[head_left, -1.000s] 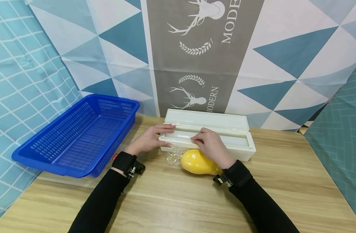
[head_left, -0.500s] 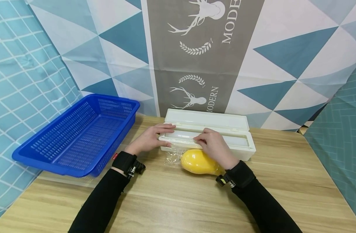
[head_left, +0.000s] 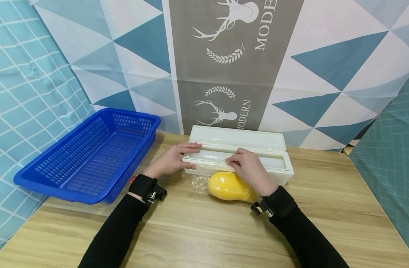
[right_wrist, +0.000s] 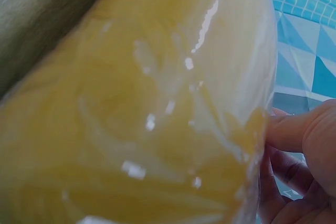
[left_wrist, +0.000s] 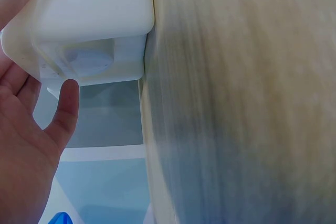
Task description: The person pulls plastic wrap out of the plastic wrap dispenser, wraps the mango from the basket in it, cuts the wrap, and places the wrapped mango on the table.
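A long white cling film dispenser [head_left: 274, 175] lies with its lid [head_left: 237, 137] raised and a roll [head_left: 211, 156] inside. My left hand [head_left: 172, 158] grips its left end, thumb at the front, fingers over the top; the left wrist view shows the little finger [left_wrist: 67, 106] by that end. At the front rim my right hand [head_left: 249, 167] pinches with thumb and forefinger, apparently on the film; its fingertips hide what is between them. A yellow papaya-shaped fruit [head_left: 226, 186], wrapped in clear film [head_left: 198, 182], sits before the box and fills much of the right wrist view.
A blue perforated basket [head_left: 154, 121] stands at the left, beyond my left forearm. The wooden table [head_left: 197, 230] runs back to a patterned cloth backdrop [head_left: 147, 48] just behind the raised lid.
My right hand has slid a short way to the right along the dispenser's front rim, its forearm shifting with it. The left hand, box and basket stay put.
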Motion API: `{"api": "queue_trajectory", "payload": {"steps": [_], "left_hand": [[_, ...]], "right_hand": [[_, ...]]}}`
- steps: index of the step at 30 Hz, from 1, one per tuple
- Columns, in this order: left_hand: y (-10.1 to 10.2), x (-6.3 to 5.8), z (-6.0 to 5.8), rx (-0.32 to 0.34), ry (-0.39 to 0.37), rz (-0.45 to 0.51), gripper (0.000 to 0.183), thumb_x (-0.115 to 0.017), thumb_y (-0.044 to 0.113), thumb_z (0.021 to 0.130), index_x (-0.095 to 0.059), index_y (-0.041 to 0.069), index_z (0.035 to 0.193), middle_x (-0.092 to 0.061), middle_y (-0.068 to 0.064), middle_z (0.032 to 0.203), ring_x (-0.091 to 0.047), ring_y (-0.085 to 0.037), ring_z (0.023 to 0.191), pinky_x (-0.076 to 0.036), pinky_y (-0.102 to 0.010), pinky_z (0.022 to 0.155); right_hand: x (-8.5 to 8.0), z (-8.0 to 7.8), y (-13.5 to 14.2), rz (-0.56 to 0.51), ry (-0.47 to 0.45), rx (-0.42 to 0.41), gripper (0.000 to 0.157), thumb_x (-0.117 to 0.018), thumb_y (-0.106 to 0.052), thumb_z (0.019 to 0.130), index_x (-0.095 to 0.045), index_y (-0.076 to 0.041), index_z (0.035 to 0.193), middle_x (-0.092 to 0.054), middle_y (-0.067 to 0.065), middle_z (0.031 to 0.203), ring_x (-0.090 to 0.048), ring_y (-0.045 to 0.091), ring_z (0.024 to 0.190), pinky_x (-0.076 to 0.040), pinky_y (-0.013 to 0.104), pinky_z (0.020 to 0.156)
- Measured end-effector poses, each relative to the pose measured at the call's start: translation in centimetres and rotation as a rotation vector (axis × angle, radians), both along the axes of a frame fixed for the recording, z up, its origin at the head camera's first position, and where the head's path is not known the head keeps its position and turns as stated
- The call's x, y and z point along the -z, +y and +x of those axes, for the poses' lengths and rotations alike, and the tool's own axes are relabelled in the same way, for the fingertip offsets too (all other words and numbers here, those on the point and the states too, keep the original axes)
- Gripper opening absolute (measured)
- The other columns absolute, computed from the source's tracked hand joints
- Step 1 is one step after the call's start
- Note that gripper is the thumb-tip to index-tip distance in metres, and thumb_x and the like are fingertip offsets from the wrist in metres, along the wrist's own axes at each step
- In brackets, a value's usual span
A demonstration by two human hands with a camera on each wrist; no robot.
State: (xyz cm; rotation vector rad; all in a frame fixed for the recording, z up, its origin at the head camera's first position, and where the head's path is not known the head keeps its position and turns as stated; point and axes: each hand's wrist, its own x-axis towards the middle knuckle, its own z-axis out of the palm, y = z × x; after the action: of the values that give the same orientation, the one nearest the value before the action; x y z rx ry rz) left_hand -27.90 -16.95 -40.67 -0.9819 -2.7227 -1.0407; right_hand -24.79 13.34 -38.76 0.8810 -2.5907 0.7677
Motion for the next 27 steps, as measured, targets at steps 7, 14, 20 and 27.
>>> {"api": "queue_trajectory", "payload": {"steps": [7,14,20,27], "left_hand": [[0.0,0.1,0.0,0.004,0.007,0.001,0.062,-0.081,0.041,0.080,-0.064,0.017,0.135,-0.049,0.007,0.149,-0.036,-0.019,0.142,-0.030,-0.045,0.114],[0.0,0.1,0.0,0.003,0.006,0.000,0.063,-0.081,0.042,0.080,-0.064,0.017,0.135,-0.049,0.008,0.149,-0.036,-0.019,0.142,-0.030,-0.045,0.114],[0.0,0.1,0.0,0.003,0.002,-0.004,0.063,-0.080,0.043,0.081,-0.064,0.017,0.135,-0.048,0.009,0.149,-0.035,-0.018,0.143,-0.030,-0.044,0.114],[0.0,0.1,0.0,0.000,-0.002,-0.003,0.062,-0.081,0.042,0.081,-0.064,0.016,0.135,-0.048,0.007,0.149,-0.036,-0.019,0.143,-0.030,-0.045,0.114]], "right_hand": [[0.0,0.2,0.5,0.000,0.006,-0.001,0.011,-0.075,-0.007,0.089,-0.080,-0.007,0.100,-0.057,-0.002,0.082,-0.050,0.012,0.069,-0.045,0.027,0.065],[0.0,0.3,0.8,0.000,0.002,0.009,0.012,-0.075,-0.006,0.088,-0.080,-0.007,0.100,-0.058,-0.001,0.082,-0.052,0.013,0.071,-0.047,0.028,0.066],[0.0,0.2,1.1,0.008,0.006,0.013,0.012,-0.076,-0.006,0.088,-0.080,-0.007,0.100,-0.059,-0.001,0.082,-0.052,0.013,0.071,-0.047,0.028,0.065],[0.0,0.3,1.4,0.006,0.010,0.003,0.012,-0.076,-0.005,0.088,-0.079,-0.006,0.100,-0.059,-0.001,0.082,-0.051,0.013,0.071,-0.047,0.027,0.065]]}}
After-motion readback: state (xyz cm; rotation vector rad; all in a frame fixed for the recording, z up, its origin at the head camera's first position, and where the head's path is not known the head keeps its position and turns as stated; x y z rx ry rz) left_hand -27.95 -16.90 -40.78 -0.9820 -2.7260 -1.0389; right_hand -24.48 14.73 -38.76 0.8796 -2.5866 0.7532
